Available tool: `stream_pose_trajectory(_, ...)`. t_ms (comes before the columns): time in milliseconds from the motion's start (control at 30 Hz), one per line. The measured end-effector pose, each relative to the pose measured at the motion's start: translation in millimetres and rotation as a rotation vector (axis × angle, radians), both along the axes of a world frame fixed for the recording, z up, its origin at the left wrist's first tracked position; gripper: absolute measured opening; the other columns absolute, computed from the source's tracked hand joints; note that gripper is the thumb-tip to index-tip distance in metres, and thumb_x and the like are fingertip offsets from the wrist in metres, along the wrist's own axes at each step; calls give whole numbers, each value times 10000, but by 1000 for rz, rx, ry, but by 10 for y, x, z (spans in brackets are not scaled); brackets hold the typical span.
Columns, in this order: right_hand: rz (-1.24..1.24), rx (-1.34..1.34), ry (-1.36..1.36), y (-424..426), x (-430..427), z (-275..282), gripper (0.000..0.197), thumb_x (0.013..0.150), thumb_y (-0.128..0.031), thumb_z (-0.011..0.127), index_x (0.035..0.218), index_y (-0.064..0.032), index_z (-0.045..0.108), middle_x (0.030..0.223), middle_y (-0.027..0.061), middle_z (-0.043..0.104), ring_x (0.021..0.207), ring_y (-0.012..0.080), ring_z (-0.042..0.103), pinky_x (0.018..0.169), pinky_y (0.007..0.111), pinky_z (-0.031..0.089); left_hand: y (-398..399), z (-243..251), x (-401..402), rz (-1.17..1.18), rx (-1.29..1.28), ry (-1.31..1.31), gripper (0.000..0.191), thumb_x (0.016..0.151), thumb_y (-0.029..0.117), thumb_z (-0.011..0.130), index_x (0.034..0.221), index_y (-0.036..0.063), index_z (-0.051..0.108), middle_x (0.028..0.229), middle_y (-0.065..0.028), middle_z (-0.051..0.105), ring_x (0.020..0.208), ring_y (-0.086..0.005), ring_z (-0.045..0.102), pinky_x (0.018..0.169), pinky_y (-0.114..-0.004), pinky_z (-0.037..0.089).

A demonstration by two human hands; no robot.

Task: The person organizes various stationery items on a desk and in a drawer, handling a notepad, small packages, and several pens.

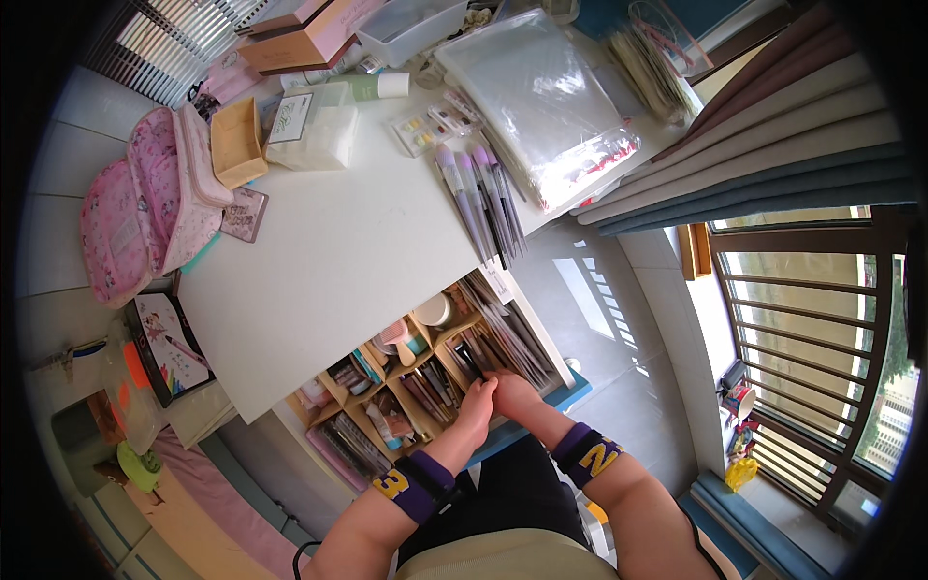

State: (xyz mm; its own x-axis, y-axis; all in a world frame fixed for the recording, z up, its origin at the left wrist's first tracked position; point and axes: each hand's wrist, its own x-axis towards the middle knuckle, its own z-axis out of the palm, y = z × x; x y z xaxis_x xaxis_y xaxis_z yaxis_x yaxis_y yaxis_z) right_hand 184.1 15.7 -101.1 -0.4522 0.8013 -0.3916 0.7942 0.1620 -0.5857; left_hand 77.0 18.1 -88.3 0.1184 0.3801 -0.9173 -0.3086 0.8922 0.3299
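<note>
My left hand (477, 406) and my right hand (513, 395) meet above the front right of an open drawer (568, 371). Their fingers are bent inward and partly hidden, so I cannot tell whether they grip anything. Just beyond the fingertips, slim dark and brown cosmetic tools (464, 355) lie in a tan divider compartment. The drawer also holds a pink hairbrush (395, 333), a round white-lidded jar (433, 310) and several pencil-like sticks (428, 395). Flat packets (518, 337) stand along its right side.
On the white desk (312, 290), purple makeup brushes (482, 196) lie at the right edge near a clear plastic packet (536, 94). A tan box (238, 141), a clear cotton box (315, 127) and a pink pouch (152, 210) stand farther left. Curtains (783, 138) hang at right.
</note>
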Motion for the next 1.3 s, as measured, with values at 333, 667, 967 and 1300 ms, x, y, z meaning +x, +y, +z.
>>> stream_pose_trajectory(333, -270, -97, 243, 556, -9, 780, 211, 844, -174, 512, 1005, -61, 586, 908, 177, 598, 816, 368, 585, 696, 440, 472, 601, 1107, -128, 47, 243, 29, 626, 922, 266, 479, 1390, -36, 194, 1396, -150, 311, 1267, -217, 324, 1029, -304, 268)
stream_pose_trajectory(667, -465, 198, 488, 1488, -179, 1495, 297, 816, -51, 524, 1109, -8, 552, 1056, 179, 570, 853, 343, 588, 757, 373, 479, 1417, 1460, -255, 144, 695, 74, 503, 946, 211, 448, 1363, -11, 279, 1390, -139, 335, 1269, -214, 335, 1061, -313, 250)
stream_pose_trajectory(967, -465, 232, 428, 1869, -415, 1351, 406, 802, -27, 560, 1200, 6, 486, 1251, 192, 453, 883, 287, 611, 773, 338, 500, 1834, 1500, -221, 217, 646, 82, 491, 937, 205, 468, 1356, 2, 311, 1367, -113, 374, 1242, -185, 368, 1022, -296, 295)
stream_pose_trajectory(1300, -455, 251, 378, 1983, -522, 1223, 454, 821, -133, 552, 1242, -4, 440, 1175, 237, 469, 1001, 384, 528, 848, 394, 457, 1969, 1267, -325, 315, 540, 56, 513, 914, 205, 508, 1348, 5, 321, 1246, -90, 477, 1103, -154, 471, 919, -279, 385)
